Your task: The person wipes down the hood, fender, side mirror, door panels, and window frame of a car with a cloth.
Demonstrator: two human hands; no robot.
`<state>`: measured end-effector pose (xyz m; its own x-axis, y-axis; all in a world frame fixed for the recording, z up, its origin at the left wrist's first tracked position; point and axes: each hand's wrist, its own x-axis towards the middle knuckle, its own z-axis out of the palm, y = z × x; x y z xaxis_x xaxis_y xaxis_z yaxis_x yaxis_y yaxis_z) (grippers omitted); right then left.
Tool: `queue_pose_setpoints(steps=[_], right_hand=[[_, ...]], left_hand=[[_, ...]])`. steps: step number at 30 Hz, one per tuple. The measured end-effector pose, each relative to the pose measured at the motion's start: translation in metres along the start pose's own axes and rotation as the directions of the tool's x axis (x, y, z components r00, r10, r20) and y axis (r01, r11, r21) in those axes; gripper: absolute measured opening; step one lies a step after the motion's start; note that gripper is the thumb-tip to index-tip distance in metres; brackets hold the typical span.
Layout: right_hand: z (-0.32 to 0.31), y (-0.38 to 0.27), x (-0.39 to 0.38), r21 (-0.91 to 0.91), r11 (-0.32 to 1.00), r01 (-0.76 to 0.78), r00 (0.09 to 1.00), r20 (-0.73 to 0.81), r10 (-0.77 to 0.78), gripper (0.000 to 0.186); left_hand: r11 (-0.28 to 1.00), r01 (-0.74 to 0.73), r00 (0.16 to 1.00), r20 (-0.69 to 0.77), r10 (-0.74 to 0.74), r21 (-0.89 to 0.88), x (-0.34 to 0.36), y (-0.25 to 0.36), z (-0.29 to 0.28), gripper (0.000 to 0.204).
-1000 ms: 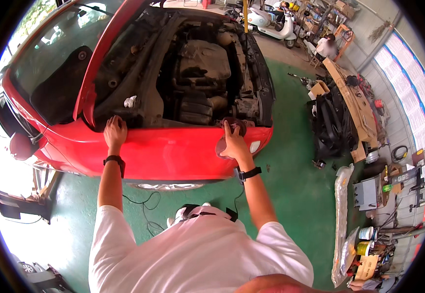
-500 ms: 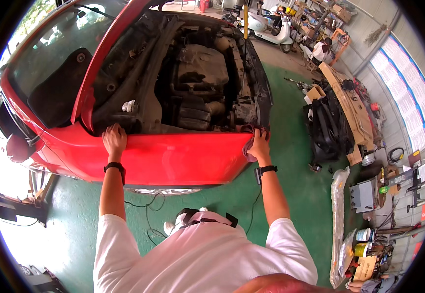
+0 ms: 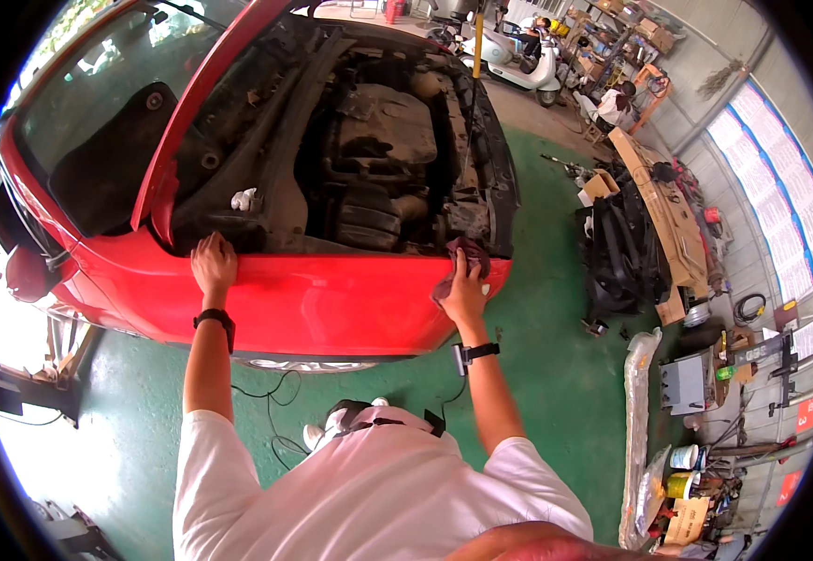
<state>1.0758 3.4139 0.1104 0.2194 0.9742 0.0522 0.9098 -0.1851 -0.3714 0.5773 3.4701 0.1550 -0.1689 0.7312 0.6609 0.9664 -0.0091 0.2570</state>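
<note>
From the head camera, looking down past my white shirt, I lean over the glossy red painted fender (image 3: 331, 304) of the car, and both arms reach out to its upper edge, where it meets the open engine bay (image 3: 369, 159).

My left hand (image 3: 214, 263) lies flat and released, fingers spread, on the fender's top edge towards the windscreen end. I judge it is there as a prop, taking my weight while I lean in.

My right hand (image 3: 463, 292) is clenched around a crumpled dark maroon cloth rag (image 3: 467, 254), pressed against the fender's top edge close to its front corner, beside the headlight end. The rag is bunched, so it has no clear long axis. The wad bulges out beyond my fingertips, towards the engine bay, with my palm behind it to bear down on the paint.

A small white rag (image 3: 244, 199) lies inside the bay, beyond my left hand and apart from it.
</note>
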Motion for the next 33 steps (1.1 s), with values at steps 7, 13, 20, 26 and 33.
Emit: queue_pose_setpoints(steps=[7,13,20,26,33], right_hand=[[-0.013,0.09,0.032,0.052,0.999,-0.003,0.998,-0.058,0.006,0.129],[-0.01,0.089,0.042,0.079,0.989,-0.128,0.992,0.019,0.127,0.14],[0.018,0.03,0.001,0.16,0.971,-0.18,0.983,0.065,0.171,0.136],[0.026,0.043,0.009,0.093,0.98,-0.173,0.983,-0.05,0.178,0.133],[0.081,0.161,0.025,0.135,0.919,-0.37,0.916,0.215,0.338,0.071]], left_hand=[[0.999,0.003,1.0,0.0,-0.003,-0.033,0.001,0.003,0.001,0.01],[1.0,0.002,1.0,-0.018,-0.002,-0.031,0.0,0.001,-0.002,0.009],[0.999,-0.011,0.999,-0.053,0.009,-0.043,0.0,0.004,-0.002,0.009],[0.999,0.013,0.999,-0.037,-0.015,-0.04,-0.002,-0.001,0.001,0.009],[0.999,0.016,0.999,-0.039,-0.017,-0.033,0.002,0.009,0.0,0.009]])
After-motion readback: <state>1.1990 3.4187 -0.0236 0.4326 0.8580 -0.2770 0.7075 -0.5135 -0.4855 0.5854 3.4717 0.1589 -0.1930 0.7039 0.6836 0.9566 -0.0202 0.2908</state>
